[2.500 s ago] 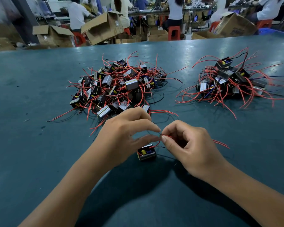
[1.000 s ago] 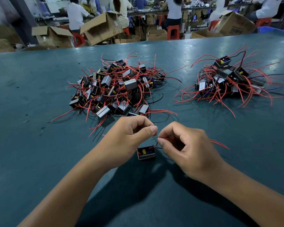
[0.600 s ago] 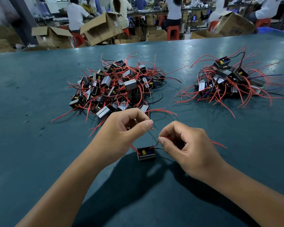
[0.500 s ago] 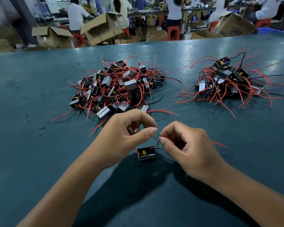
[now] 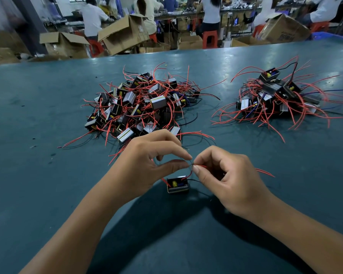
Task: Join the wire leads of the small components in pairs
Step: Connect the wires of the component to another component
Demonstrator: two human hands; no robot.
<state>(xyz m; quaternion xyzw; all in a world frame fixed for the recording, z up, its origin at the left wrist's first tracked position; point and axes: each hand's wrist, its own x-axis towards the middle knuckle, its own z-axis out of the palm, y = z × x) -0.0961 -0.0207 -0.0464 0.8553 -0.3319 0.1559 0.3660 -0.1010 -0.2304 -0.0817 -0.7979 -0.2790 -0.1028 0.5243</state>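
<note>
Both hands are working over a dark green table (image 5: 38,194), fingertips almost meeting above one small component (image 5: 177,184) that is sitting on the table surface just below them. The left hand (image 5: 147,167) is pinching a thin lead end between thumb and forefinger, its other fingers arching loosely above. The right hand (image 5: 230,180) is pinching a red wire lead (image 5: 201,166) between thumb and forefinger, with the remaining fingers curled in toward the palm. The two pinches are sitting tip to tip — whether the bare wire ends are actually touching is too fine to tell here. A red lead is curving up from the component to the pinch, and more red wire (image 5: 264,172) is trailing out past the right hand across the table.

Farther back, a large pile of components (image 5: 141,105) is lying tangled in red and black leads, just beyond the left hand. A smaller pile (image 5: 275,95) is lying well apart to the right.

Beyond the table edge, open cardboard boxes (image 5: 125,34) are standing and tilting on the floor — their contents are not visible from this angle. Seated workers (image 5: 92,16) are facing away at benches, on red stools (image 5: 209,37).
</note>
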